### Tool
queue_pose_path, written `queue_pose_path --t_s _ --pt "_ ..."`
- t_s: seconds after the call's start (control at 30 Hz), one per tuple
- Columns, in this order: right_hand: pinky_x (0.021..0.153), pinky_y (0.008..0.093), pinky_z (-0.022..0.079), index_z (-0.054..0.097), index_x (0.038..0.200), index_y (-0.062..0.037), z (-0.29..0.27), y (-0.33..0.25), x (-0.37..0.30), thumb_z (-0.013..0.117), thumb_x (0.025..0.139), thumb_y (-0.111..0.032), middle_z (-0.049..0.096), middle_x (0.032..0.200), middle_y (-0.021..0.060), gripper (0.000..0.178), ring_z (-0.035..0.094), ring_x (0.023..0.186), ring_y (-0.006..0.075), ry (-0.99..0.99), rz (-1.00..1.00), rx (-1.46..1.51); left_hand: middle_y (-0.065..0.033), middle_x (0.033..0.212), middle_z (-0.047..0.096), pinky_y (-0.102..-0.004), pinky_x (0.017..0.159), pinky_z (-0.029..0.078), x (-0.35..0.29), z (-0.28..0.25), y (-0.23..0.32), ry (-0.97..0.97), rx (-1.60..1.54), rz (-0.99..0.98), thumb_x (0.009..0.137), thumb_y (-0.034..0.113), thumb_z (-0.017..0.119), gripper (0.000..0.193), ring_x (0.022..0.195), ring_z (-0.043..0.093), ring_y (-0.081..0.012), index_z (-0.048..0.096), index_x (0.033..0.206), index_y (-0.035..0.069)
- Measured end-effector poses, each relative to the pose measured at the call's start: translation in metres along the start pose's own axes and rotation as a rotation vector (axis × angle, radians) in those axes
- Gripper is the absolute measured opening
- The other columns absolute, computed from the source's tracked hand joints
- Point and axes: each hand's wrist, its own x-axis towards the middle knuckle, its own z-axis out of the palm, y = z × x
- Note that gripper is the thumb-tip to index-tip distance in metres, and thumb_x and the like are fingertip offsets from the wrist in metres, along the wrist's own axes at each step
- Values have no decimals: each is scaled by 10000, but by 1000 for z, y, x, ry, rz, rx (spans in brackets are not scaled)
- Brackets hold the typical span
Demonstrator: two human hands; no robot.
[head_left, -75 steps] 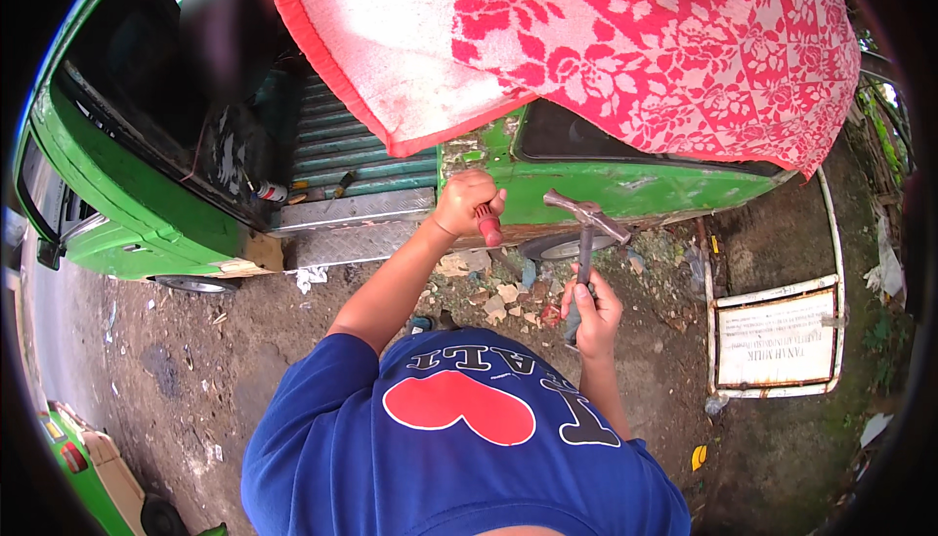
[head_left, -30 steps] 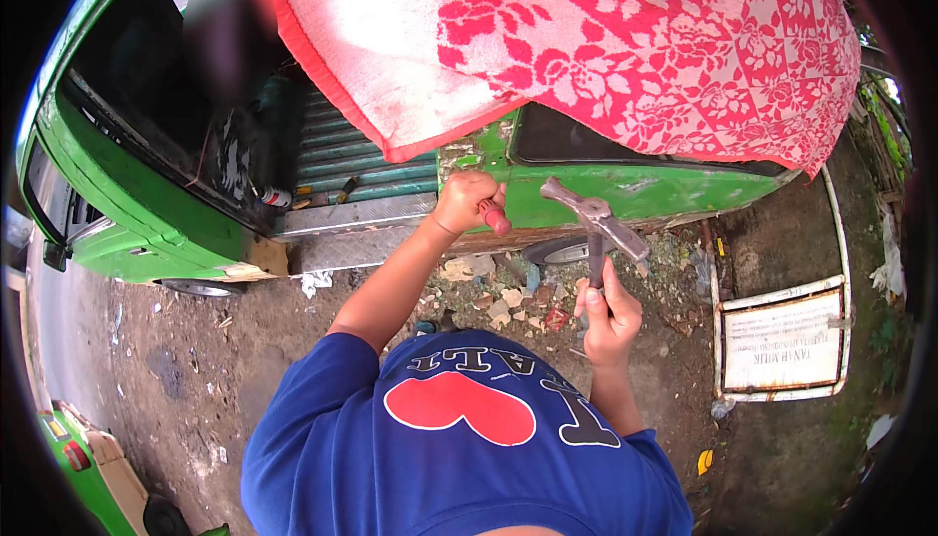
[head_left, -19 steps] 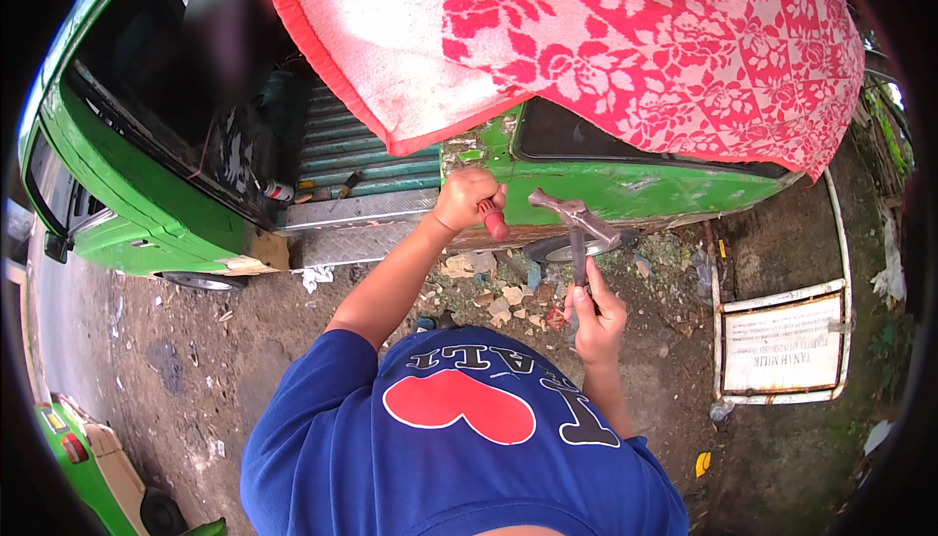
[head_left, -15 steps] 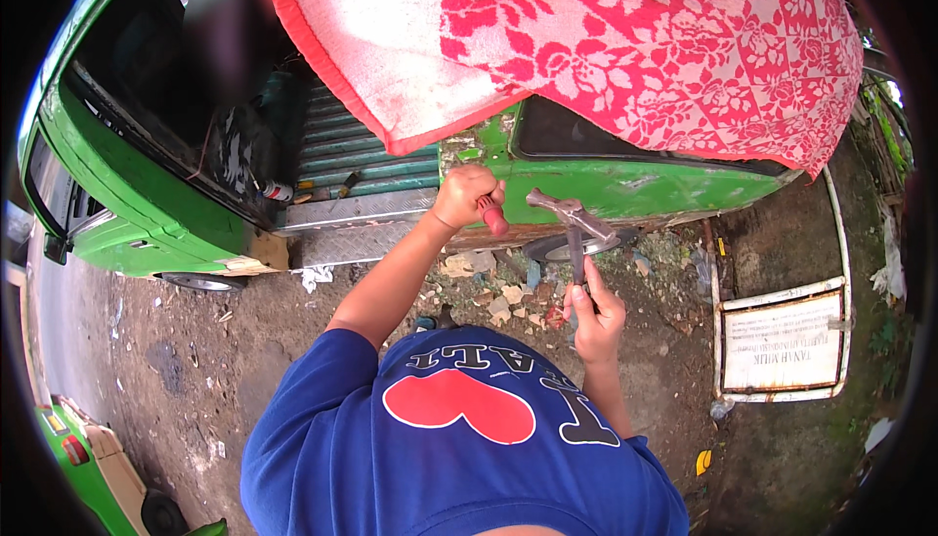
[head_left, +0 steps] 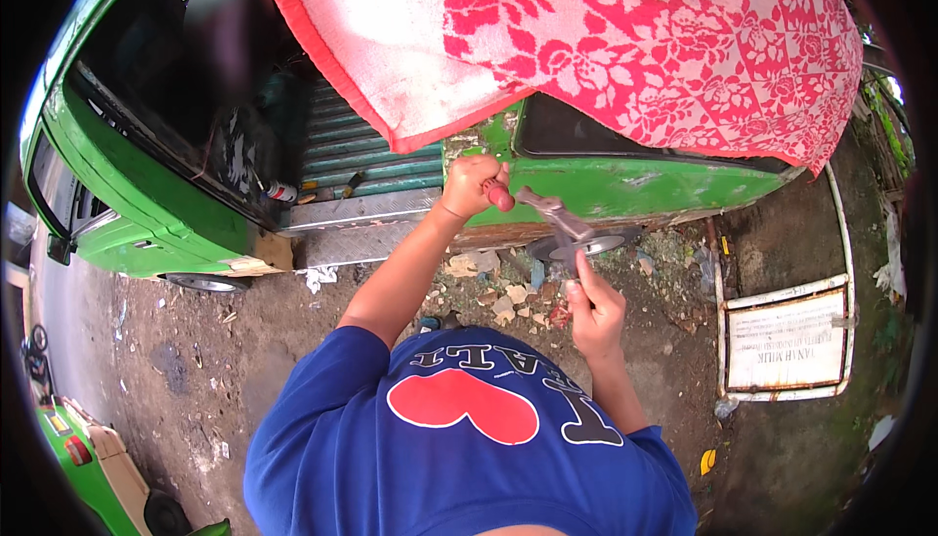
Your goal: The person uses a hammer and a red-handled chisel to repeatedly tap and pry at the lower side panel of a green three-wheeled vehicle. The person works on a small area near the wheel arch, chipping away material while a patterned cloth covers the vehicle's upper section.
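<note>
My left hand (head_left: 471, 184) is closed around a tool with a rounded red handle (head_left: 499, 196), held against the green body of a vehicle (head_left: 606, 189) at the edge of its open doorway. The tool's far end is hidden by my fingers, so its kind does not show. In my right hand (head_left: 595, 313) is a hammer (head_left: 555, 215), gripped by its handle. The hammer's head is just right of the red handle, close to its butt end; whether they touch I cannot tell.
A red and white floral blanket (head_left: 635, 38) drapes over the vehicle's roof. Through the doorway show a ribbed floor (head_left: 366, 145) and a metal sill (head_left: 362, 209). Broken stones (head_left: 508, 301) lie below. A white-framed sign (head_left: 785, 339) rests at right; another green vehicle (head_left: 93, 468) stands lower left.
The hammer's head has swung left, closer to the butt of the red handle. My left hand has shifted slightly up and right, still holding the tool.
</note>
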Motion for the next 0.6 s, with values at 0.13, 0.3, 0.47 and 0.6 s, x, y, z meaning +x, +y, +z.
queue_pose_path --t_s 0.13,0.3,0.47,0.6 --pt "541 236 440 493 1368 -6 -9 3 -7 536 936 -15 582 774 45 434 495 602 84 86 -10 237 -99 518 400 -383 444 350 -15 2 4 -28 21 39 730 -21 666 334 447 423 -283 389 557 52" --pt "533 226 448 555 1317 -14 -9 12 -16 591 908 7 621 809 41 411 502 606 65 78 143 275 -96 525 412 -384 451 361 -15 1 7 -19 26 95 707 -25 668 332 457 434 -284 381 559 54" --pt "527 220 454 552 1318 -8 -3 14 -19 599 911 -9 607 771 28 409 503 612 58 79 205 336 -89 533 432 -397 473 397 -10 -3 1 -6 83 92 706 14 688 339 475 470 -286 387 558 60" --pt "526 217 455 551 1322 -14 -3 13 -19 594 920 -22 587 734 13 404 501 604 57 79 224 333 -91 530 431 -397 474 397 -10 -1 -1 -8 85 85 711 17 685 341 476 469 -287 384 556 57"
